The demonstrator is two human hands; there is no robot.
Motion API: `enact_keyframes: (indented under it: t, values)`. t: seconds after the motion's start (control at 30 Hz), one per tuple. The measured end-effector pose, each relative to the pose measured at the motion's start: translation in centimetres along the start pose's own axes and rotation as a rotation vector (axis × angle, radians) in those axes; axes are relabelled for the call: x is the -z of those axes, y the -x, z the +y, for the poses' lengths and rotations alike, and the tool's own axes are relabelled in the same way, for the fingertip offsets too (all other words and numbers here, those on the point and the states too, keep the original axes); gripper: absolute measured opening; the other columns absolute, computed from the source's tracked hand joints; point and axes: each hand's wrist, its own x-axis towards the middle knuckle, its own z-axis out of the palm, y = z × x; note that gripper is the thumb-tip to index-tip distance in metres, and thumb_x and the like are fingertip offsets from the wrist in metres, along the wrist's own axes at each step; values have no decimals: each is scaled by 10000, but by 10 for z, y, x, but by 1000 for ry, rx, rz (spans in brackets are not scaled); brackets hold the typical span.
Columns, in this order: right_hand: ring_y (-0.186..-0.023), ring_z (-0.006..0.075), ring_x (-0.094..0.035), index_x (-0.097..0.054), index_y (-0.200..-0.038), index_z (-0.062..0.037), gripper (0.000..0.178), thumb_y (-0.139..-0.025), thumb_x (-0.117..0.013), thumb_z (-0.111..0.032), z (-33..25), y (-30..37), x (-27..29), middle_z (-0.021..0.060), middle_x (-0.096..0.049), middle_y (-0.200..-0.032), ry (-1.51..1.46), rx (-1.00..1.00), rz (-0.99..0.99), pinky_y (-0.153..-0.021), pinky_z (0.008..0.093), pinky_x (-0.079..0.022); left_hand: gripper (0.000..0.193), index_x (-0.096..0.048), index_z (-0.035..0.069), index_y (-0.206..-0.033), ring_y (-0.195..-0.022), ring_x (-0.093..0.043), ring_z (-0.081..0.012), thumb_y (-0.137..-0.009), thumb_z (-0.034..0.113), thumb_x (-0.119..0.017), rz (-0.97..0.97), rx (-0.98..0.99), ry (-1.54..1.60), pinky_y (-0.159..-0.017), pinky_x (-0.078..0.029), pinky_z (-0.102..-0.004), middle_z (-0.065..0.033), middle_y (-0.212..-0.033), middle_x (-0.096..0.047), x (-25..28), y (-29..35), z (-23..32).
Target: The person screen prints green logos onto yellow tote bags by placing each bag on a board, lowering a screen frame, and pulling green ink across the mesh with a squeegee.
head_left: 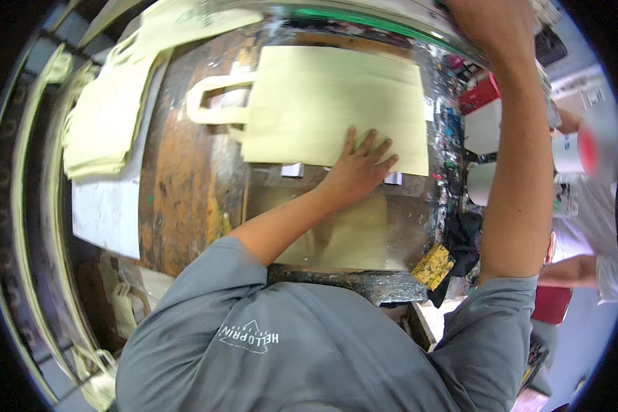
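A pale cream tote bag (323, 103) lies flat on the work board, its looped handle pointing left. My left hand (361, 168) rests on the bag's lower right part, fingers spread and palm down. Small white tabs (292, 170) show under the bag's near edge. My right arm reaches far forward, and my right hand (491, 24) is at the upper edge of the view, beside a long frame with a green strip (371, 22). Its fingers are cut off and blurred, so what it touches cannot be made out.
A stack of cream tote bags (106, 123) lies at the left, near hanging bags on a rack (55, 178). A yellow sponge (431, 266) and black cloth (465, 237) sit at the board's near right corner. White tubs (483, 184) stand at right, with another person's arm (570, 272) beyond.
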Motion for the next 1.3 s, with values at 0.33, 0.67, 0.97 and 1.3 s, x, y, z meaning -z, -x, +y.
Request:
enact_keyframes:
  t: [0.33,0.67,0.97,1.3]
  values:
    - [-1045,399,-709,-701,-1289,-74,713,-892,-726,-665,-5,75,3,186,-749,-1109,95,229,-92,-905,499,-524,1000,-458,-48,-1564,-1153,-705,-260,-766,238,-990,519,684,1368,-1032,-559,-372,-207,-1284,-715,210,48,-80]
    - [-1076,368,-672,-601,-1168,-120,560,-763,-912,-348,1,180,-39,110,-678,-1047,-196,90,-645,-823,538,-493,1240,-463,-6,-1594,-1084,-656,-292,-612,526,-1002,426,685,427,-1014,-370,-405,-113,-1214,-763,94,139,-58]
    - [-1016,301,-610,-626,-1134,-172,453,-769,-881,-256,-27,246,-44,49,-647,-1039,-58,76,-541,-896,499,-397,1294,-446,-25,-1601,-999,-602,-273,-559,499,-1006,439,613,359,-957,-376,-406,-76,-1115,-751,72,152,-64]
    - [-1014,284,-611,-630,-1134,-162,484,-755,-902,-293,20,167,-169,32,-650,-1036,38,105,-334,-881,492,-397,1297,-454,-34,-1592,-968,-628,-266,-550,513,-1000,428,596,338,-931,-382,-403,-59,-1128,-774,74,148,-66]
